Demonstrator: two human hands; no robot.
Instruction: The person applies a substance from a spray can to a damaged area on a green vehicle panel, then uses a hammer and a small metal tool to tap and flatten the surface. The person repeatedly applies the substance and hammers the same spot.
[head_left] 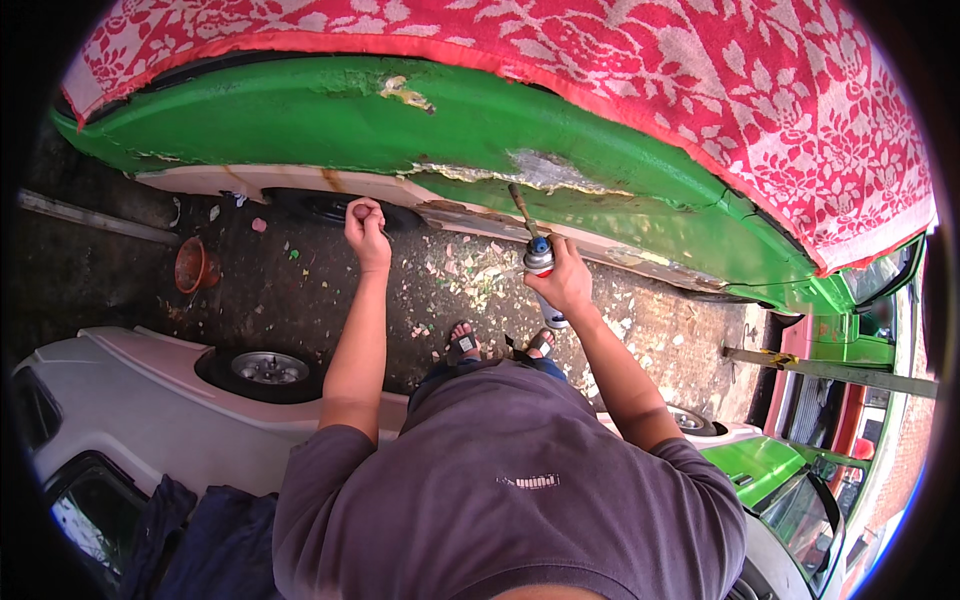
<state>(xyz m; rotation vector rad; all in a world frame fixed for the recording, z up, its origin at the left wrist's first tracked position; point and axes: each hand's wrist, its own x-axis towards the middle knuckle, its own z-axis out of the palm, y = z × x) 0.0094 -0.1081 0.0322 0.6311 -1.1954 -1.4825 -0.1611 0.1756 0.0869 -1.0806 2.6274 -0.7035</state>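
My right hand point(566, 279) is wrapped round a gas torch point(541, 262), a canister with a blue fitting and a long burner tube. The tube's tip points at the lower side of a green car body point(470, 115), close to a patch of peeled, bare filler point(545, 170). I cannot tell whether a flame is burning. My left hand point(368, 238) is closed in front of the car's dark wheel point(320, 206), apart from the body. A brownish rounded end shows at the top of its fist, and most of what it grips is hidden.
A red patterned cloth point(700, 90) covers the car's upper part. Paint flakes point(470, 275) litter the floor round my feet. An orange bucket point(190, 265) stands at left. Behind me is a pale car point(150, 400); dark clothing point(225, 540) hangs on it. A metal bar point(850, 373) juts in at right.
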